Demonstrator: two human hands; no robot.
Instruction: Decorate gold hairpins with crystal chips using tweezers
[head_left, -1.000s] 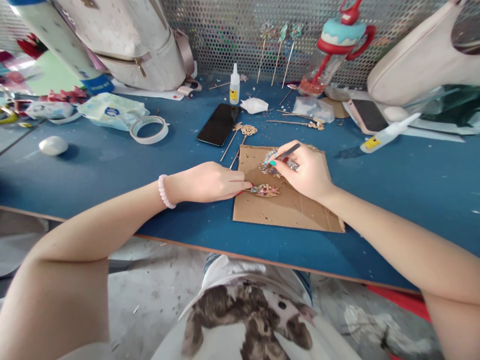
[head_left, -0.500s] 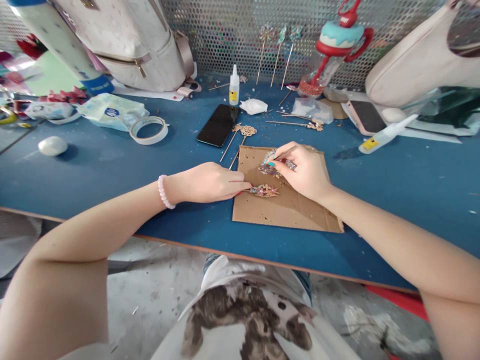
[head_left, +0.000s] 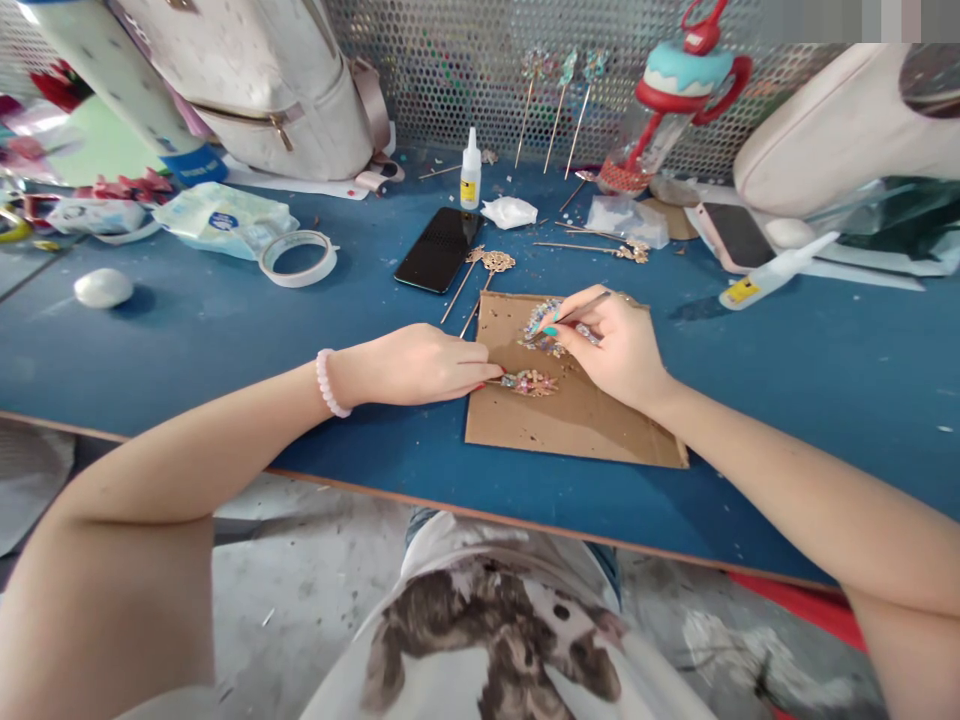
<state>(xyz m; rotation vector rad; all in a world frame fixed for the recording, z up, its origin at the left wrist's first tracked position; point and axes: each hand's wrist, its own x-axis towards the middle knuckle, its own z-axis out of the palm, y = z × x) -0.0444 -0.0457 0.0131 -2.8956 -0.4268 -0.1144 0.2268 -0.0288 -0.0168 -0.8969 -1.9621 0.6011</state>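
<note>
My left hand [head_left: 431, 366] is closed in a pinch on the stem of a hairpin [head_left: 534, 382], whose ornate head with pink and pale stones lies over the cardboard sheet [head_left: 555, 430]. Above it on the same cardboard is a small pile of colourful rhinestones [head_left: 541, 325]. My right hand [head_left: 619, 340] grips a thin pair of tweezers [head_left: 589, 306], their tips down at the pile. Whether a stone is caught between the tips is too small to tell.
Left of the cardboard lie gold hairpins [head_left: 495, 262] and a black phone [head_left: 439, 250]. A glue bottle [head_left: 470, 180] stands behind; another glue bottle [head_left: 750, 286] leans at right. A tape roll [head_left: 322, 270] and white lump [head_left: 103, 289] are at left, bags and a cup [head_left: 682, 80] at back.
My right hand has shifted slightly, and the tweezers now lean lower over the rhinestone pile. My left hand and the hairpin have stayed in place.
</note>
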